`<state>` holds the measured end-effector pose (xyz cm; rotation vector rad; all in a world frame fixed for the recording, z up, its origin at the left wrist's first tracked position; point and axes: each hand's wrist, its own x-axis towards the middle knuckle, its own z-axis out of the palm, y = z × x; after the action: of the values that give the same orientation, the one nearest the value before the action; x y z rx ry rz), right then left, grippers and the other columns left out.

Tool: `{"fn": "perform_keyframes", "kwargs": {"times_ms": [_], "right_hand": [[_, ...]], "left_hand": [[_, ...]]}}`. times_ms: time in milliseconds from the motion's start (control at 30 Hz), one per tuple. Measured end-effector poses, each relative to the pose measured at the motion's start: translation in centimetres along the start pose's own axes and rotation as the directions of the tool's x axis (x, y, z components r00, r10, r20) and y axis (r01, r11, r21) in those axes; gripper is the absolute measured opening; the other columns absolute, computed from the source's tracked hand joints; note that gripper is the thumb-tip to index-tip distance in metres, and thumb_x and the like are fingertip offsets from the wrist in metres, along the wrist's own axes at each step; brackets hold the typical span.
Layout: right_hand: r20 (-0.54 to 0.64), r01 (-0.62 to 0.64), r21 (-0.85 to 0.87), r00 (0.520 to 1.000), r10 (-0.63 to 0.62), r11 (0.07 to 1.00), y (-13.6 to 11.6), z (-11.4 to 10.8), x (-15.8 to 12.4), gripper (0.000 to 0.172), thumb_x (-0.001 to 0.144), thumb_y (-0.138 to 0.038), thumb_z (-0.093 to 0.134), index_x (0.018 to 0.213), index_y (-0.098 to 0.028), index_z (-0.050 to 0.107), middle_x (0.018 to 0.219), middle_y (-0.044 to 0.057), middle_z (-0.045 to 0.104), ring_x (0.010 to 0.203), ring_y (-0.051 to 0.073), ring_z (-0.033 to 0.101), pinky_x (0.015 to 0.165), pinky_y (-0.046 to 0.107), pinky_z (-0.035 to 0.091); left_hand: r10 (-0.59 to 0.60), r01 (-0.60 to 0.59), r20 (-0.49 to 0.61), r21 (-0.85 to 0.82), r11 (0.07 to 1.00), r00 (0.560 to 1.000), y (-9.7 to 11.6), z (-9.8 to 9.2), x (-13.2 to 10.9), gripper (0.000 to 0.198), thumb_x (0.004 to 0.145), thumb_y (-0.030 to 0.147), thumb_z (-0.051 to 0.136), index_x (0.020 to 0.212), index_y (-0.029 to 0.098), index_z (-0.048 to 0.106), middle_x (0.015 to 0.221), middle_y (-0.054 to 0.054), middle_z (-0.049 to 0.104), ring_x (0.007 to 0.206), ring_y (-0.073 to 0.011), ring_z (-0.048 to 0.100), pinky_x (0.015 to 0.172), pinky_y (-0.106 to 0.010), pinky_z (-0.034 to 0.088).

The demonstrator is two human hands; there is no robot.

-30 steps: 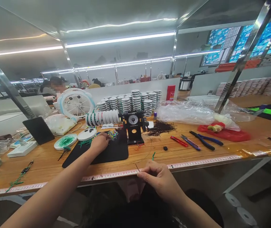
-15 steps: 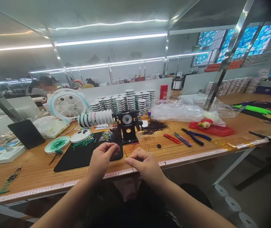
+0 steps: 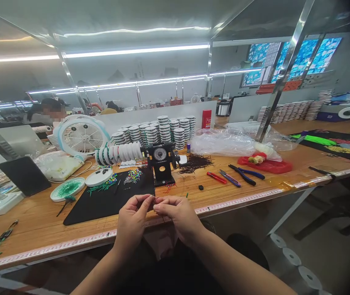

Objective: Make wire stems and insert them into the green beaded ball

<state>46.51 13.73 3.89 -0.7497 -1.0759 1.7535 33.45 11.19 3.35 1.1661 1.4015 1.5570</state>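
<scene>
My left hand [image 3: 132, 223] is closed in a pinch just past the front edge of the black mat; whatever its fingertips hold is too small to make out. Close against it, my right hand [image 3: 182, 215] pinches a thin dark strand [image 3: 163, 219], whose end hangs below the fingers. The fingertips of both hands meet or nearly meet. Behind them stands a black winding device with a dial [image 3: 160, 154], carrying a row of white spools [image 3: 119, 152]. Small coloured beads [image 3: 134, 175] lie on the black mat [image 3: 82, 209].
Left are a dish of green bits [image 3: 68, 189], a white dish [image 3: 98, 177] and a black tablet-like panel [image 3: 24, 176]. Stacked spools [image 3: 162, 131] stand behind. A bundle of dark strands [image 3: 195, 163], a red cutter [image 3: 216, 177] and pliers [image 3: 244, 174] lie right. A person sits far left.
My hands have come together; they were apart, with the strand in my right fingers. The view has shifted slightly, so the bench appears further left.
</scene>
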Motion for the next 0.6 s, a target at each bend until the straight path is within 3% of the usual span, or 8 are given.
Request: {"fn": "perform_keyframes", "kwargs": {"times_ms": [167,300,400,500,600], "right_hand": [[0.010,0.001,0.019,1.000,-0.001,1.000,0.3,-0.3,0.2,0.017,0.058,-0.027,0.076,0.061,-0.013,0.067,0.083,0.005,0.065,0.081,0.014,0.057,0.078,0.026,0.041],[0.002,0.012,-0.123,1.000,-0.012,0.992,0.1,-0.7,0.3,0.030,0.062,-0.041,0.073,0.070,-0.012,0.069,0.060,0.001,0.059,0.056,0.009,0.050,0.057,0.023,0.039],[0.045,0.021,-0.146,0.999,-0.015,0.989,-0.2,-0.8,0.2,0.033,0.062,-0.042,0.072,0.078,-0.013,0.071,0.053,-0.002,0.053,0.049,0.006,0.042,0.049,0.020,0.034],[0.072,0.033,-0.099,0.997,-0.026,0.995,-0.3,-0.7,0.1,0.036,0.064,-0.041,0.072,0.087,-0.014,0.071,0.063,0.000,0.058,0.054,0.007,0.044,0.050,0.020,0.035],[0.026,0.070,-0.094,0.997,-0.067,0.993,-0.1,-0.8,0.2,0.033,0.068,-0.043,0.069,0.084,-0.014,0.071,0.066,0.001,0.060,0.053,0.007,0.044,0.050,0.021,0.035]], "left_hand": [[0.212,-0.201,-0.037,0.195,0.960,0.977,0.3,0.3,-0.7,0.013,0.076,0.032,0.063,0.080,0.020,0.065,0.081,-0.004,0.068,0.079,-0.0197,0.062,0.074,-0.028,0.047],[0.306,-0.302,0.011,0.196,0.933,0.952,0.0,0.5,-1.0,0.009,0.079,0.027,0.059,0.079,0.022,0.066,0.090,-0.005,0.067,0.089,-0.0210,0.061,0.082,-0.030,0.046],[0.319,-0.323,0.057,0.194,0.926,0.946,-0.2,0.8,-0.9,0.010,0.079,0.025,0.058,0.080,0.023,0.067,0.098,-0.005,0.066,0.095,-0.0219,0.059,0.085,-0.031,0.044],[0.295,-0.308,0.091,0.191,0.932,0.951,-0.4,1.0,-0.8,0.011,0.080,0.025,0.057,0.081,0.023,0.068,0.100,-0.005,0.066,0.096,-0.0223,0.059,0.086,-0.032,0.044],[0.280,-0.295,0.116,0.152,0.943,0.953,-0.7,1.2,-0.6,0.011,0.081,0.025,0.056,0.083,0.023,0.066,0.101,-0.006,0.065,0.096,-0.0221,0.059,0.086,-0.032,0.045]]}}
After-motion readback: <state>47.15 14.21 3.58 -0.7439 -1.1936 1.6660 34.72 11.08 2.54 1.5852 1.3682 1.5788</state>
